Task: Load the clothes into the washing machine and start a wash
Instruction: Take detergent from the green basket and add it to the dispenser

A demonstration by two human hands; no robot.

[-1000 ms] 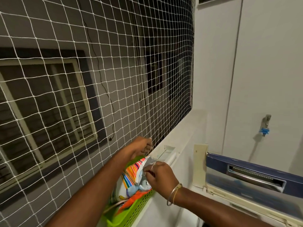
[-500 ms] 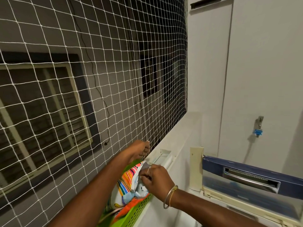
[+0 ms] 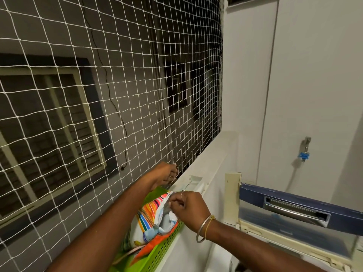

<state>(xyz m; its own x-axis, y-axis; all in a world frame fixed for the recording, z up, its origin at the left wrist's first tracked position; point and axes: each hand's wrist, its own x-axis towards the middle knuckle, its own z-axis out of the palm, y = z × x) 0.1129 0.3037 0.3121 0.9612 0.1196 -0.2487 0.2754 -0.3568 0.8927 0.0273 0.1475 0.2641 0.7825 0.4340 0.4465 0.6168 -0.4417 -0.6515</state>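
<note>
Right hand (image 3: 188, 207) pinches the top edge of the striped packet (image 3: 149, 218) standing in the green basket (image 3: 163, 250), probably to open detergent. Left hand (image 3: 164, 173) is curled at the net (image 3: 117, 95) just beyond the basket; can't tell what it grips. Washing machine (image 3: 294, 213) sits right of the basket, lid up for loading. No clothes identifiable.

arms extended; left hand (image 3: 165, 173) gripping, right hand (image 3: 189, 208) pinching

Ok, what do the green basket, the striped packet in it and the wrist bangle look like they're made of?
Green basket: moulded plastic, matt, with a grid of small slots in its wall. Striped packet: probably glossy plastic film, since it creases and shines where the right hand pinches it. Bangle: looks like polished metal, silver-toned, with a yellow thread beside it.
</note>
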